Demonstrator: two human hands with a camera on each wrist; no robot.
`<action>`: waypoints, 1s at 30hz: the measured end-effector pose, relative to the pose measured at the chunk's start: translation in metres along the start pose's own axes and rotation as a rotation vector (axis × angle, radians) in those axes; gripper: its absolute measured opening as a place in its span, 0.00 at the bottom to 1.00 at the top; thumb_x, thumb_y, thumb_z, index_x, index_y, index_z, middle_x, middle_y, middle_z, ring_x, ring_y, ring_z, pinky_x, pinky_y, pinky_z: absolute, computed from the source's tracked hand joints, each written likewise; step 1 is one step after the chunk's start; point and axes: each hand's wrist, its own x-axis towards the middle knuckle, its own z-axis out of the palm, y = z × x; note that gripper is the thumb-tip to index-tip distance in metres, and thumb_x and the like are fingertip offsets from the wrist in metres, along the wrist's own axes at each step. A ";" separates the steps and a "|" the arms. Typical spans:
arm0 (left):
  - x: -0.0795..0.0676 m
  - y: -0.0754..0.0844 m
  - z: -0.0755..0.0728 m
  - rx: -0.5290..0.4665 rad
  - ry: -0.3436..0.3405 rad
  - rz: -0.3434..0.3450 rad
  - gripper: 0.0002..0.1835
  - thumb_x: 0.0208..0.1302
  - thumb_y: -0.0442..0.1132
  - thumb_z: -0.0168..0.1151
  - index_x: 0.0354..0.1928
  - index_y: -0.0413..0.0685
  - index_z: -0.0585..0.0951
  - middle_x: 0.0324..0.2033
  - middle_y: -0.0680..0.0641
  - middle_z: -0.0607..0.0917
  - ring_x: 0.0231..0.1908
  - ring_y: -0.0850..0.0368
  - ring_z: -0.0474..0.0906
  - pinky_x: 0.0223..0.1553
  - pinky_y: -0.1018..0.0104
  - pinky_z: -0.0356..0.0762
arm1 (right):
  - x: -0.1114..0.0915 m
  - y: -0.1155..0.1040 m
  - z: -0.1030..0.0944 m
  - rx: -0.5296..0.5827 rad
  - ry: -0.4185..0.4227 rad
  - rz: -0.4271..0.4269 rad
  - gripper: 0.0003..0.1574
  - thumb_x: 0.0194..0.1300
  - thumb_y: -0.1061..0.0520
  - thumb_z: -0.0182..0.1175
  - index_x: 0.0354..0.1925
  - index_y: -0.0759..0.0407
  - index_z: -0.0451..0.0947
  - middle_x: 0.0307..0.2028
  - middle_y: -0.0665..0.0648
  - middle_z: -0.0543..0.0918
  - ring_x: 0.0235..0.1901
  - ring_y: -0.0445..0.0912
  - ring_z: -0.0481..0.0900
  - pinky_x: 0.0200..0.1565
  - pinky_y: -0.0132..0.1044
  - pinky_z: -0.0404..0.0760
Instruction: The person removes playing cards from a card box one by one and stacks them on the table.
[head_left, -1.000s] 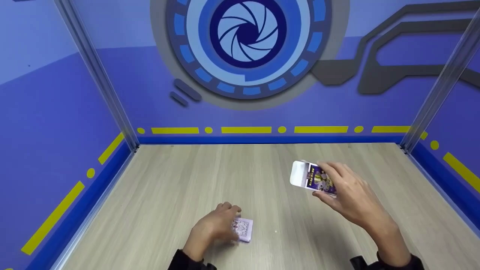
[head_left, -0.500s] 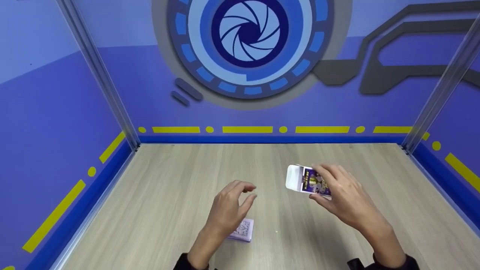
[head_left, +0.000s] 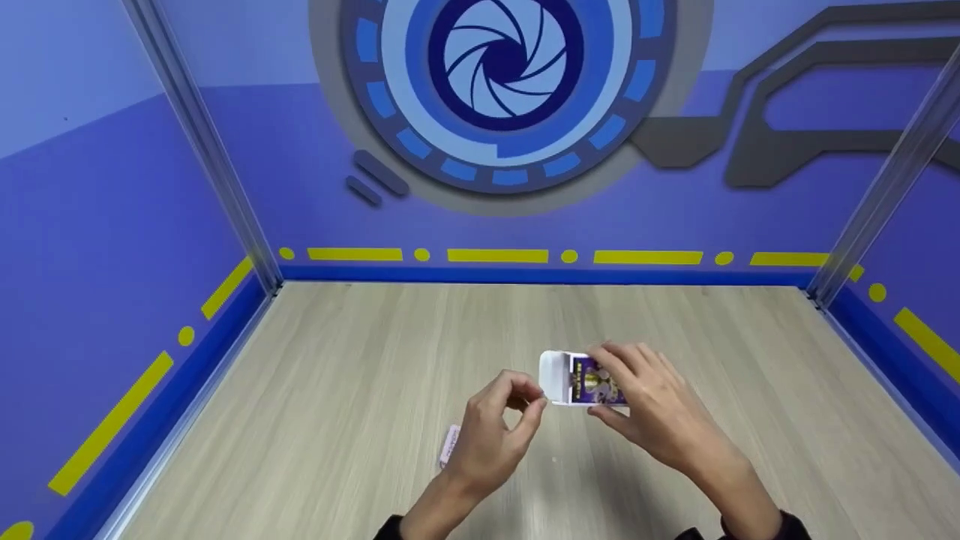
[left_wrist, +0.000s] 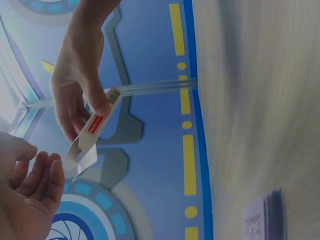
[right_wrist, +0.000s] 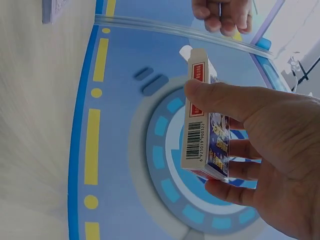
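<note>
A small white and purple card box [head_left: 598,381] is gripped by my right hand [head_left: 656,397], thumb along one narrow side and fingers on the opposite side. Its white end flap [head_left: 553,376] stands out toward the left. The right wrist view shows a barcode [right_wrist: 194,141] on the box's narrow side. My left hand [head_left: 495,431] hovers just left of the flap, fingers bent toward the thumb. A gap separates its fingertips [left_wrist: 54,167] from the flap in the left wrist view. A deck of playing cards [head_left: 449,446] lies on the table, largely covered by the left hand in the head view.
The light wooden table [head_left: 360,360] is enclosed by blue printed panels [head_left: 495,232] at the back and both sides. Metal posts [head_left: 217,165] stand at the back corners. The deck's edge [left_wrist: 276,215] shows low in the left wrist view.
My left hand has left the deck on the table and moved up and right to the box's flap. The right hand has brought the box left and slightly nearer.
</note>
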 end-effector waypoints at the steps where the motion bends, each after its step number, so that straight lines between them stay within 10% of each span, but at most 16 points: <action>1: 0.000 0.000 0.002 -0.011 0.004 0.007 0.09 0.68 0.26 0.65 0.44 0.46 0.77 0.38 0.52 0.82 0.38 0.62 0.81 0.39 0.68 0.84 | 0.000 -0.002 0.001 0.004 -0.005 -0.003 0.47 0.46 0.54 0.85 0.64 0.58 0.77 0.56 0.58 0.80 0.52 0.54 0.78 0.51 0.54 0.80; 30: -0.003 -0.013 0.004 -0.049 -0.035 -0.223 0.14 0.66 0.28 0.68 0.45 0.44 0.71 0.40 0.51 0.78 0.39 0.60 0.78 0.42 0.65 0.82 | 0.000 -0.029 0.012 -0.031 0.013 -0.153 0.51 0.39 0.51 0.88 0.61 0.55 0.76 0.55 0.55 0.79 0.52 0.49 0.76 0.48 0.47 0.81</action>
